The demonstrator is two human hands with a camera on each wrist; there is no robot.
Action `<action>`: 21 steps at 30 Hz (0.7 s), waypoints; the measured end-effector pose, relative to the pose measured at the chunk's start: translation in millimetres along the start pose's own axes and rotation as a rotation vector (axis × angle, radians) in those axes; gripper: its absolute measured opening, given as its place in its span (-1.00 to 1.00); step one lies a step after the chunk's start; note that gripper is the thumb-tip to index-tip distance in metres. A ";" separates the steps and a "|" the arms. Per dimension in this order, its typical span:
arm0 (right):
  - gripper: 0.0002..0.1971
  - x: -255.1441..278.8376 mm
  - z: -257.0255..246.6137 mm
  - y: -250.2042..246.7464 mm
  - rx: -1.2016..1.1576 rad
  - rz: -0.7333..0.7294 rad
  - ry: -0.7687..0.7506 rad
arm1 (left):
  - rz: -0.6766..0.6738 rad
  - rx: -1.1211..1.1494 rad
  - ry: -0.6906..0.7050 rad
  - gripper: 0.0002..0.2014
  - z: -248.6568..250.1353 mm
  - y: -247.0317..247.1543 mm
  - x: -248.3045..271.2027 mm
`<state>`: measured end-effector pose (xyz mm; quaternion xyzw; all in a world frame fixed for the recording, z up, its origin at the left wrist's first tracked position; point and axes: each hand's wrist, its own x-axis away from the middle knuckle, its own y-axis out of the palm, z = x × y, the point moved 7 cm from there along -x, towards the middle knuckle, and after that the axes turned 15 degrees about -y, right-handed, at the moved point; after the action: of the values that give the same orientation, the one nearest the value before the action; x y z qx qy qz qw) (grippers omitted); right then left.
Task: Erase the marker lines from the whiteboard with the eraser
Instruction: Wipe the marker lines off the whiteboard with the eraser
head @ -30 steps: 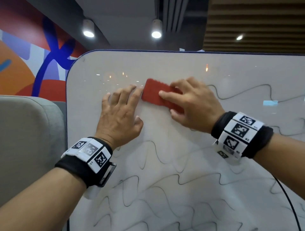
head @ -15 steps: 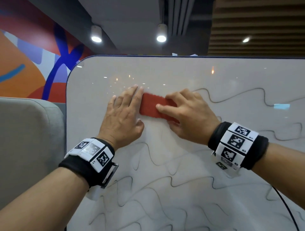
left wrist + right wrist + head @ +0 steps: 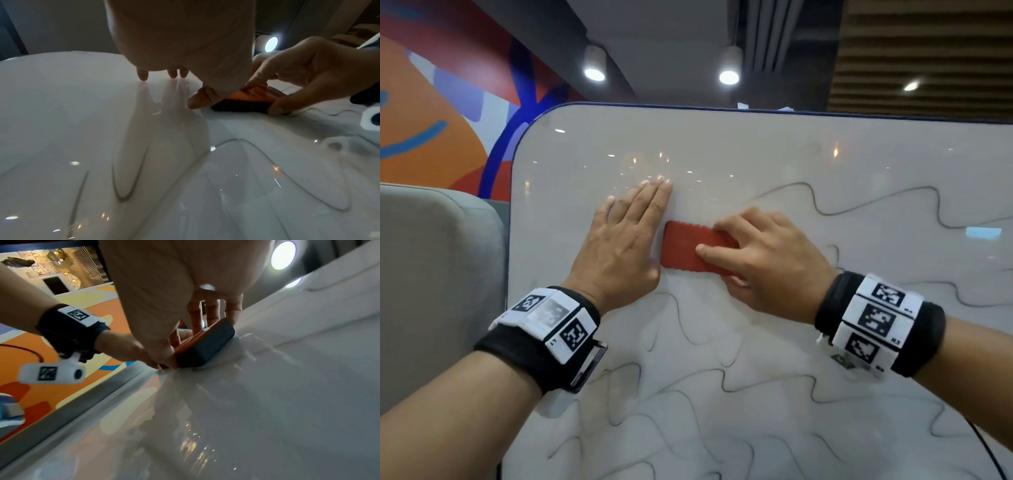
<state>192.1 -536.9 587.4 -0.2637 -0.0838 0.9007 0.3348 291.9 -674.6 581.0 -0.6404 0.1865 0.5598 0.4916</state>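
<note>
A red-backed eraser point(image 3: 686, 248) with a dark felt underside point(image 3: 203, 350) lies flat against the whiteboard point(image 3: 722, 150). My right hand point(image 3: 753, 255) grips it, thumb on the near edge and fingers over the far edge. My left hand point(image 3: 626, 236) rests flat on the board just left of the eraser, fingers straight and pointing up. Wavy black marker lines point(image 3: 859, 205) run to the right of the eraser and fill the lower half point(image 3: 722, 380). In the left wrist view the eraser point(image 3: 246, 101) sits beside my left thumb point(image 3: 199, 100), with marker lines point(image 3: 123, 186) near the camera.
A grey padded panel point(image 3: 438, 274) stands to the left of the board's rounded corner. Behind it is a wall mural in orange, red and blue point(image 3: 441, 113). Ceiling lamps point(image 3: 729, 77) glare and reflect on the glossy board. A thin cable point(image 3: 986, 448) hangs at the lower right.
The eraser and my right hand have slid down the board past my left hand. The left hand has stayed flat in the same place. The upper left of the board shows no lines.
</note>
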 end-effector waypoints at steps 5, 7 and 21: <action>-0.54 -5.4 33.0 -16.2 0.029 0.097 0.236 | 0.036 0.035 0.004 -0.07 0.7 -2.8 -3.2; -0.54 -0.7 18.5 -8.8 0.040 0.084 0.189 | 0.052 0.037 0.003 -0.12 3.4 -5.9 -5.2; -0.55 25.2 9.4 -6.7 -0.008 0.015 0.042 | -0.081 0.031 0.073 0.03 22.3 -4.6 -6.5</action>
<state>174.8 -515.3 587.0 -0.2846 -0.0785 0.8970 0.3289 281.7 -655.8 591.2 -0.6598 0.1869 0.5126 0.5166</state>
